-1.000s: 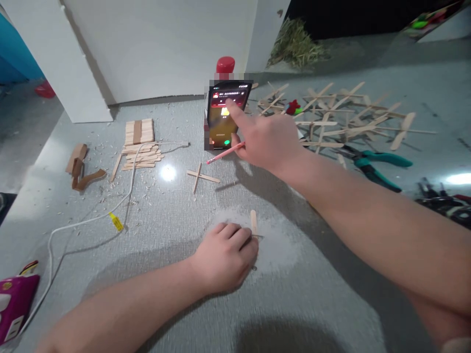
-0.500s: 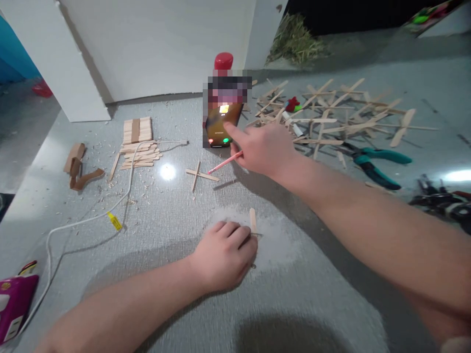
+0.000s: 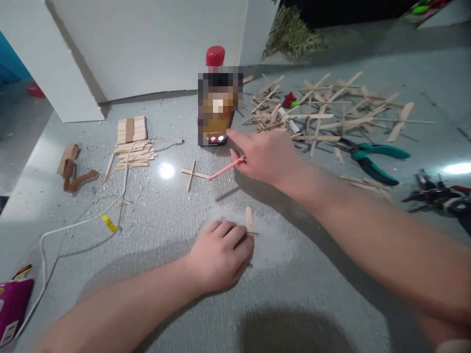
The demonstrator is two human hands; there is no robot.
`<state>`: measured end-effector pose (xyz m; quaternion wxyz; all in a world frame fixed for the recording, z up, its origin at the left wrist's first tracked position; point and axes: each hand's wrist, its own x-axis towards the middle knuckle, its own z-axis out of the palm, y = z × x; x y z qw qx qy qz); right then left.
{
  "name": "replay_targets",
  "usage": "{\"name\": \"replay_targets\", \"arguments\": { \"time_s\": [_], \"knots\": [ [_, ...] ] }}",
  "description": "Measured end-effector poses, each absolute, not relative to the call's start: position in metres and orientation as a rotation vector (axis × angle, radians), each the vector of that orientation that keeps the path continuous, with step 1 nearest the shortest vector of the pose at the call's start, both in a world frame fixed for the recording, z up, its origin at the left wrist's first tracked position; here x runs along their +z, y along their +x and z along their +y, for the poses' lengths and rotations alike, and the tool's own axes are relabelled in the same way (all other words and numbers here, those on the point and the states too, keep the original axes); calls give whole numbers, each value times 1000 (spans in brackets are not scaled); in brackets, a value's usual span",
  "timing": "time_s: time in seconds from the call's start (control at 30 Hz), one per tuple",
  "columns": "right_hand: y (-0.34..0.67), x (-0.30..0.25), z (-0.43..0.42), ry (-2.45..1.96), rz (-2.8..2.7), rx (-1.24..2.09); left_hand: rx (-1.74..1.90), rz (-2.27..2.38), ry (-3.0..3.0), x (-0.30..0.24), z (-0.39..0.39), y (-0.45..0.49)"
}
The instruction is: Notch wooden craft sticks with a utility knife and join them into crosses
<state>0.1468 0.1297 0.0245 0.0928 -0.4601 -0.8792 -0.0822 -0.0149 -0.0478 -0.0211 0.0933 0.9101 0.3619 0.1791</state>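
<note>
The right hand (image 3: 267, 154) grasped a pink pencil (image 3: 226, 169) and pointed to the lower right of the phone (image 3: 218, 122), standing farther away. Nearer, the left hand (image 3: 221, 255) curled over a wooden stick (image 3: 249, 219) (its grip couldn't be told).

A white cable (image 3: 71, 226) with a yellow tag (image 3: 109, 223) runs beside a purple box (image 3: 13, 305); dry hay (image 3: 292, 37) lies farther back.
</note>
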Motion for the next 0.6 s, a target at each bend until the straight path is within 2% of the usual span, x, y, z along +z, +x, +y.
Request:
{"name": "replay_targets", "arguments": {
  "time_s": [0.3,0.5,0.6],
  "knots": [
    [183,10,36,-1053,-2068,724,475,1075,2665,-17,-48,-14],
    [198,-6,5,-948,-1751,1176,526,1061,2645,-13,-45,-13],
    [204,-3,6,-972,-1808,1235,517,1057,2634,-12,-45,-12]
  ]
}}
